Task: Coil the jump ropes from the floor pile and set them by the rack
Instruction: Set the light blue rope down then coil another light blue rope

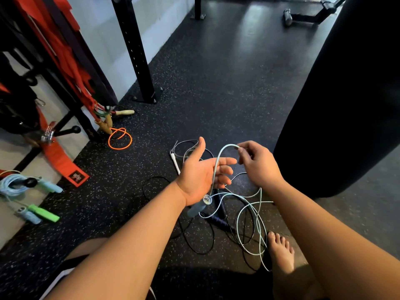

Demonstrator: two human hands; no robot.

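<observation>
A pale blue jump rope (251,215) trails in loose loops on the floor between my arms. My left hand (202,174) is palm up with fingers spread; the rope's cord runs across the palm and its blue handle (195,209) hangs below the wrist. My right hand (258,163) pinches the cord's raised loop at the fingertips, just right of the left hand. Under them lies the pile: black ropes (194,237) and a grey rope with a white handle (175,161). At the left edge, coiled blue ropes (13,185) and a green handle (44,213) lie by the rack.
A black rack upright (136,50) stands bolted to the floor ahead left, with red bands (58,50) hanging beside it. An orange rope with wooden handles (120,138) lies at its base. A black punching bag (346,94) hangs close on the right. My bare foot (281,252) rests by the pile.
</observation>
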